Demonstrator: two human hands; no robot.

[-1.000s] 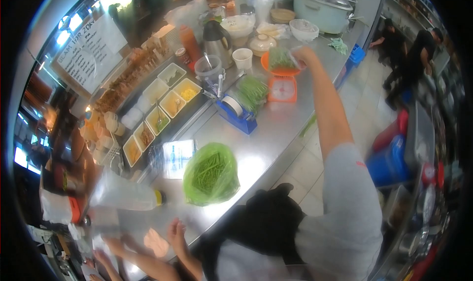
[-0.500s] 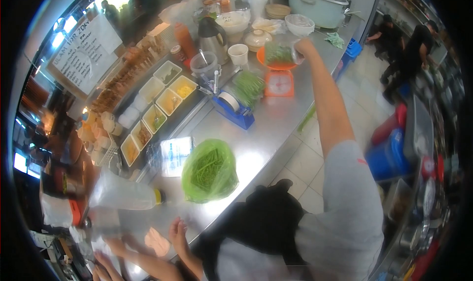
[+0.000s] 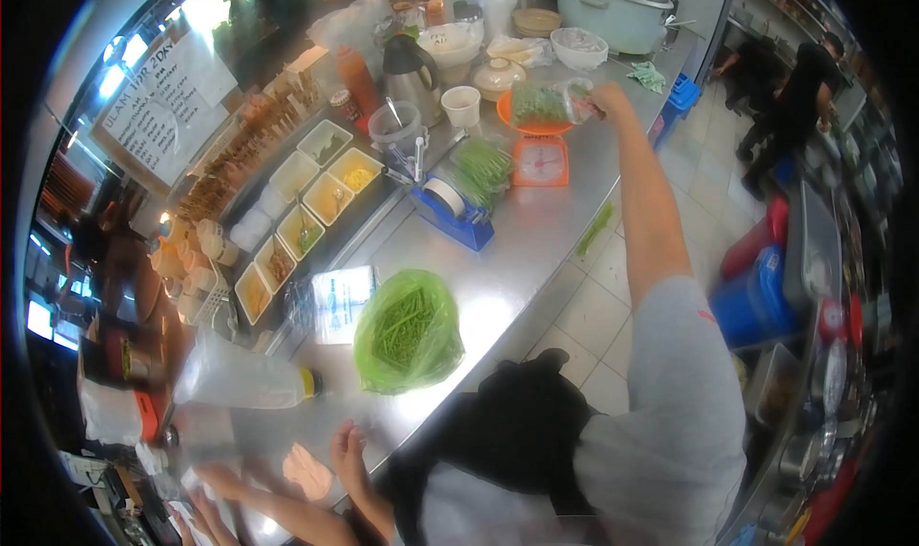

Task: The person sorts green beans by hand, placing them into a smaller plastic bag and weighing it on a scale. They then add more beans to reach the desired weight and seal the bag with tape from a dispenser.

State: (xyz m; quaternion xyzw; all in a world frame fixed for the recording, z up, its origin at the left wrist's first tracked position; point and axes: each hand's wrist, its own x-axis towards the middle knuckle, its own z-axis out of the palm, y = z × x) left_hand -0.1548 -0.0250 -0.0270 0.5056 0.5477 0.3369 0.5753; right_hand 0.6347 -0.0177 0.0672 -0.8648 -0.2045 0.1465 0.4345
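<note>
On the long stainless-steel counter (image 3: 517,249), the rounded light-green plastic bag (image 3: 442,355) of cut green stalks is set near the loosely curled left hand (image 3: 349,453); whether anything is held there cannot be told. The clear plastic bag of greens (image 3: 538,106) is borne by the orange scale (image 3: 540,162) on its pan, its end grasped by the right hand (image 3: 608,98); for a true reading, lift and pull are best avoided.

There are seven rectangular tubs (image 3: 300,230), one scale (image 3: 541,161), one tape dispenser (image 3: 458,222), one green bag (image 3: 409,333) and one jug (image 3: 412,79).
</note>
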